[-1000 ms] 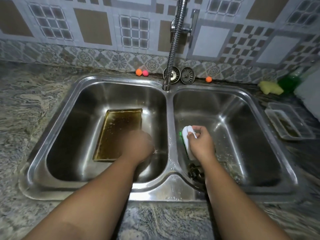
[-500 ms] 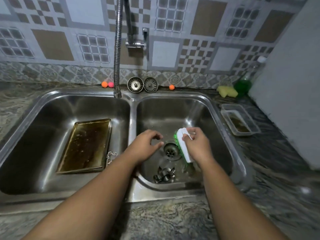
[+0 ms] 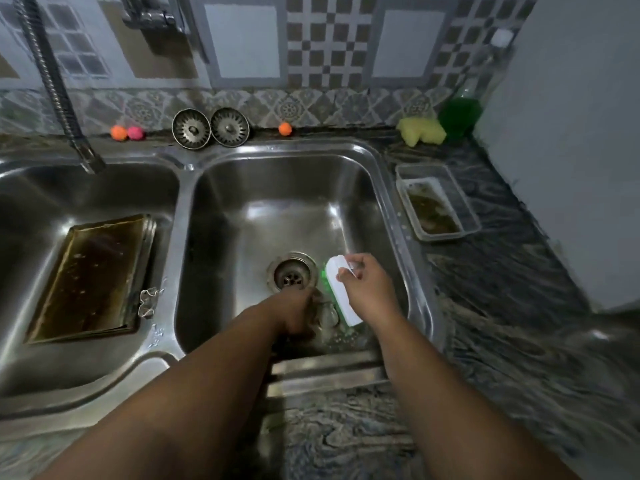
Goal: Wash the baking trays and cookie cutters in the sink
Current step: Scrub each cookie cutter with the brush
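Right grip (image 3: 367,289) around brush (image 3: 341,292), seemingly.

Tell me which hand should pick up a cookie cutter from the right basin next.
Left. The left hand is already down on the cookie cutters near the drain, seemingly free of anything else. The right hand is closed around the scrub brush, so it is occupied.

Scrub brush (image 3: 341,292): white back, green bristles; baking tray (image 3: 91,275): brown-stained; sponge (image 3: 420,132): yellow; wall tiles (image 3: 325,39): grey-beige checkered
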